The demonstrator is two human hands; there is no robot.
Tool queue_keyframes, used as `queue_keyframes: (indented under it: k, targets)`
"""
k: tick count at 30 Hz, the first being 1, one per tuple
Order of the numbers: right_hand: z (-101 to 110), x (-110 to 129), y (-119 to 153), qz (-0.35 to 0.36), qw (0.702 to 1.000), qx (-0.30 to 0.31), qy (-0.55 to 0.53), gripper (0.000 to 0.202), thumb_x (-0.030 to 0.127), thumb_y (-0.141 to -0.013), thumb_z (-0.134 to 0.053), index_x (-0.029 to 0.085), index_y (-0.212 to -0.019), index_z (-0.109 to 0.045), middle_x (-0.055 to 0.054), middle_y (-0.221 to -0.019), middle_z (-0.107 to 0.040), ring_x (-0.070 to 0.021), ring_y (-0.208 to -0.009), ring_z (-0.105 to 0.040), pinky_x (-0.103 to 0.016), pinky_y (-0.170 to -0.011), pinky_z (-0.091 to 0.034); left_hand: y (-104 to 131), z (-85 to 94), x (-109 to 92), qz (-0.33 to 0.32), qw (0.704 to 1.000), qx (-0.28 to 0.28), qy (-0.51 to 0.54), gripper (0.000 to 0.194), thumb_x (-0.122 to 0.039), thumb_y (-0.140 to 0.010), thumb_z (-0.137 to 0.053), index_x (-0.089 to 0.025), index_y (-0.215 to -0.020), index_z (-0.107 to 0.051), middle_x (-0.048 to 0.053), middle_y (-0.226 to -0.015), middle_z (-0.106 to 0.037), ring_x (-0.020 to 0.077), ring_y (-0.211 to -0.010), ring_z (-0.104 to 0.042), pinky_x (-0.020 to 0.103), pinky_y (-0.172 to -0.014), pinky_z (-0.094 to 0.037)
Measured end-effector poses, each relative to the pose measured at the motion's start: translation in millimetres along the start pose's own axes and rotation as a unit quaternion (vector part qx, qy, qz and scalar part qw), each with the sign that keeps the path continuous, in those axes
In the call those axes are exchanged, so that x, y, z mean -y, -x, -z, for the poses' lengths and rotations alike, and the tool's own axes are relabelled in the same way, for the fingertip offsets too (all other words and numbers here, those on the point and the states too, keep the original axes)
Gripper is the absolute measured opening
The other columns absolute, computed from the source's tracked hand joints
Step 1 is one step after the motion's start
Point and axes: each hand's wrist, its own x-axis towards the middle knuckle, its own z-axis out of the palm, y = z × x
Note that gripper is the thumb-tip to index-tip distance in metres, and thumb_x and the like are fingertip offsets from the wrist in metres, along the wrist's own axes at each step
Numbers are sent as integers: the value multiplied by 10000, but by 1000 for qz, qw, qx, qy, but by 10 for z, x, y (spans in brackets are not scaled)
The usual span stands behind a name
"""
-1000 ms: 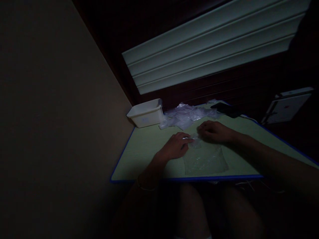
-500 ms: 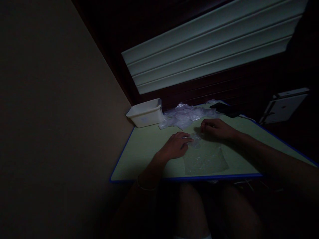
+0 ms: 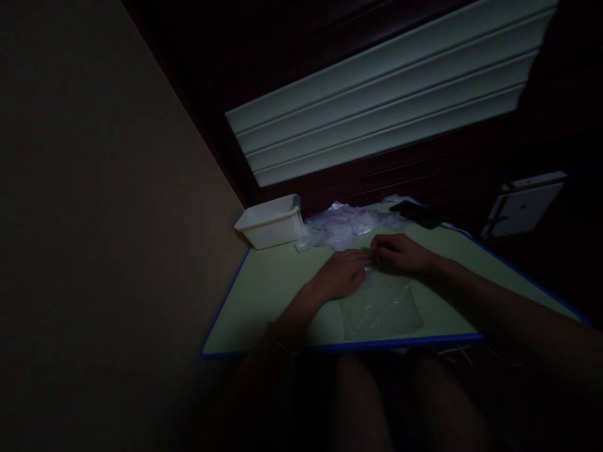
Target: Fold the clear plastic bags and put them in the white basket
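A clear plastic bag lies flat on the table near the front edge. At the bag's far end is my left hand, its fingers held together and reaching right, with the thumb tucked below against the plastic. My right hand is closed in a pinch just beyond the bag, its fingertips meeting those of my left hand. Whatever sits between the right fingertips is hidden in the dim light. Behind both hands spreads a loose pile of clear plastic bags.
A white plastic bin stands at the table's back left corner by the wall. Dark objects lie at the back right. The pale green table has a blue edge. A white tablet-like object is off to the right.
My hands have come together: the left fingers moved right and now touch the right fingertips. The crumpled plastic seen between them is now mostly covered. The view has shifted slightly.
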Motion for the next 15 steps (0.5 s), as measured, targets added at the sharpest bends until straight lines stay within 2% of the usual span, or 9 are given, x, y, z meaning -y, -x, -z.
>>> queue_keyframes:
  k: [3,11,15]
  targets:
    - [4,0,-1,-1,1000,0,5,183,235,-803,-453,161,-808,-619,-49,-748,-685,-181,-678,-608,-283,-649,-429,-53,-55,24,-3,1000,20,-4,327,-212,-923,-417,-168,-1180,-614,67,-1241,-635,207,-1218,-513,390,-1054,-394]
    - [38,-4,-4,-13,997,3,75,220,270,-799,-436,165,-691,-597,-23,-612,-599,-158,-575,-533,-277,-574,-358,41,-127,114,9,998,1,56,330,-200,-916,-428,-178,-1186,-616,57,-1301,-607,187,-1248,-502,374,-1082,-384]
    - [53,19,10,-13,998,-13,62,224,271,-794,-436,161,-742,-624,-32,-655,-635,-164,-602,-552,-278,-599,-374,62,-128,119,10,997,-13,80,337,-185,-907,-444,-196,-1199,-611,41,-1312,-604,193,-1286,-475,392,-1102,-371]
